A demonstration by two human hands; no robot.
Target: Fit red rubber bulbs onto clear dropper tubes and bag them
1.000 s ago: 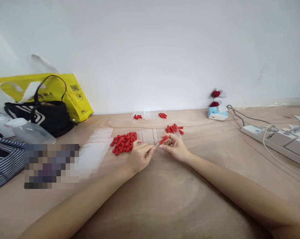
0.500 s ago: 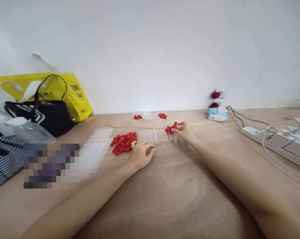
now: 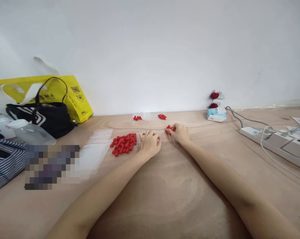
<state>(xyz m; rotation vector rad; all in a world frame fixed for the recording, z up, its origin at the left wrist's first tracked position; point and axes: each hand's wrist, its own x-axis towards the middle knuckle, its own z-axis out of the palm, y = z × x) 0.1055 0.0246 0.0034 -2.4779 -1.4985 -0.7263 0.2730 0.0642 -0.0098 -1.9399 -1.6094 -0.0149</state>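
Observation:
My left hand (image 3: 150, 143) reaches over a row of clear thin tubes (image 3: 162, 135), its bent fingers spread and resting on or just above them. To its left lies a heap of red rubber bulbs (image 3: 124, 143). My right hand (image 3: 181, 133) is closed around the bulb end of several droppers (image 3: 168, 128), red bulbs fitted on clear tubes. Their tube ends point toward me, and the hand covers part of them. Whether the left fingertips pinch a tube is hidden.
Clear zip bags (image 3: 96, 149) lie left of the heap. Small bags with red bulbs (image 3: 162, 117) lie by the wall. At left stand a yellow bag (image 3: 82, 103), a black bag (image 3: 57, 116) and a plastic bottle (image 3: 35, 132). A power strip (image 3: 276, 142) and a tissue pack (image 3: 216, 114) are right.
My left hand has moved right, from the edge of the bulb heap onto the tubes. My right hand has shifted left and slightly nearer, over the droppers.

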